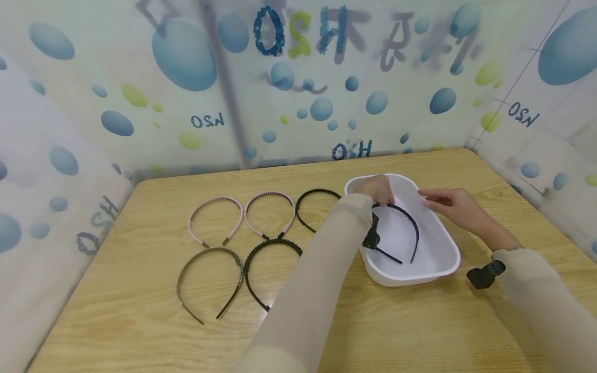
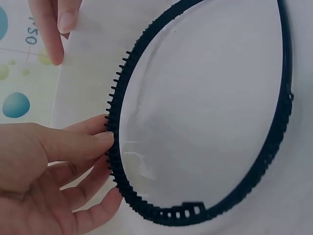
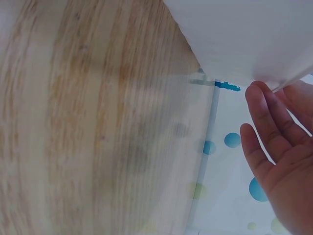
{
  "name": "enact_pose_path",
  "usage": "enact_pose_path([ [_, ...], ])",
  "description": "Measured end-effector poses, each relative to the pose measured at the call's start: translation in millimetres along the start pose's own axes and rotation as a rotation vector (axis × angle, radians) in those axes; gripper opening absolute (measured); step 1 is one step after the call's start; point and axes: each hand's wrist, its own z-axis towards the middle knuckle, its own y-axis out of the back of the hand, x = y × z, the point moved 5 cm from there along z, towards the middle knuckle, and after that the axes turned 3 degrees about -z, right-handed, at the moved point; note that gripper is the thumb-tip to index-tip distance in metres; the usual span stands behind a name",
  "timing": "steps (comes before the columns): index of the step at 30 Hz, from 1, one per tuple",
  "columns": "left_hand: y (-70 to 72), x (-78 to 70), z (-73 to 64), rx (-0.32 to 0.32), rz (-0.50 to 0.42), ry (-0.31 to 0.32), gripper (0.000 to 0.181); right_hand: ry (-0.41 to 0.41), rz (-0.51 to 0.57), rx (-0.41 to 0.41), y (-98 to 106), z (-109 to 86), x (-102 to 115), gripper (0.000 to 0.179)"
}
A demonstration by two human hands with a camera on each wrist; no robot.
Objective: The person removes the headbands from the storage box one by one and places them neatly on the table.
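My left hand point(image 1: 377, 189) reaches into a white plastic basin point(image 1: 445, 261) and pinches a black toothed headband point(image 1: 410, 220) by the top of its curve. In the left wrist view, the thumb and fingers of this left hand point(image 2: 63, 161) meet on the headband's toothed outer edge point(image 2: 129, 73), and the band lies over the white basin surface. At the basin's right side, my right hand point(image 1: 450, 204) holds the rim. The right wrist view shows its fingers point(image 3: 266, 117) against the outer wall, with the thumb on the rim's other side.
Left of the basin on the wooden table point(image 1: 116, 290) lie two pink headbands point(image 1: 190, 223), point(image 1: 293, 215), a grey-brown headband point(image 1: 182, 277) and two black headbands point(image 1: 249, 269), point(image 1: 300, 207). My left sleeve partly covers the black ones. A patterned curtain point(image 1: 289, 124) hangs behind the table.
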Motion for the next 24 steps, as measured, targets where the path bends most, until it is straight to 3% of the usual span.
enact_pose_path([
  [4, 4.0, -4.5, -4.7, -0.029, -0.030, 0.000, 0.024, -0.010, 0.004, 0.006, 0.4, -0.7, -0.1, 0.040],
  [13, 17.7, -10.9, -12.7, -0.094, 0.017, -0.043, 0.025, -0.026, 0.003, 0.019, -0.1, -1.8, 0.8, 0.042],
  [18, 28.4, -10.7, -17.1, -0.114, -0.023, -0.044, 0.026, -0.029, 0.004, 0.025, -0.6, -1.2, 0.8, 0.043],
  [24, 48.0, -8.7, -23.0, -0.118, 0.009, -0.052, 0.025, -0.024, 0.000, 0.020, 0.1, -1.2, 3.3, 0.042],
])
